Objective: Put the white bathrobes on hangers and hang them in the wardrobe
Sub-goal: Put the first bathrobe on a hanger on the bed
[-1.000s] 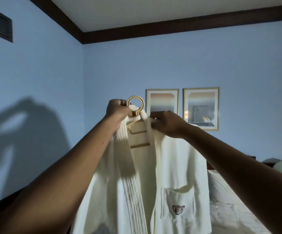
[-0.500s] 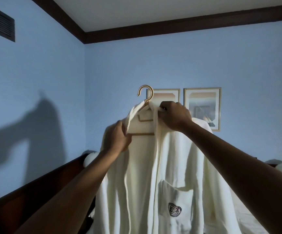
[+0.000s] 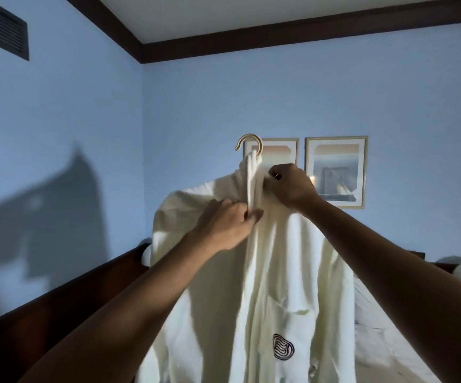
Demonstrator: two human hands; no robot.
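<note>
The white bathrobe (image 3: 273,272) now hangs closed at the front: a moment ago its lapels stood apart and the wooden body of the hanger showed between them, and now only the hanger's hook (image 3: 249,143) rises above the bunched collar. The left hand (image 3: 223,225) has come up from the robe's left shoulder to the middle and pinches the front edges together just below the collar, fingers curled on the cloth. The right hand (image 3: 290,186) keeps its place at the neck, fingers curled round the collar and what seems to be the top of the hanger beneath it, bearing the robe's weight in the air.

The robe is held up in front of the person, over the bed (image 3: 389,341), with two framed pictures (image 3: 337,172) on the blue wall behind. Its chest pocket and dark emblem (image 3: 283,350) face the camera.

I judge the hanger step all but done for this robe: both shoulders look filled and the front is being tidied. No wardrobe is in sight, so carrying it there and hooking it on the rail remains.
</note>
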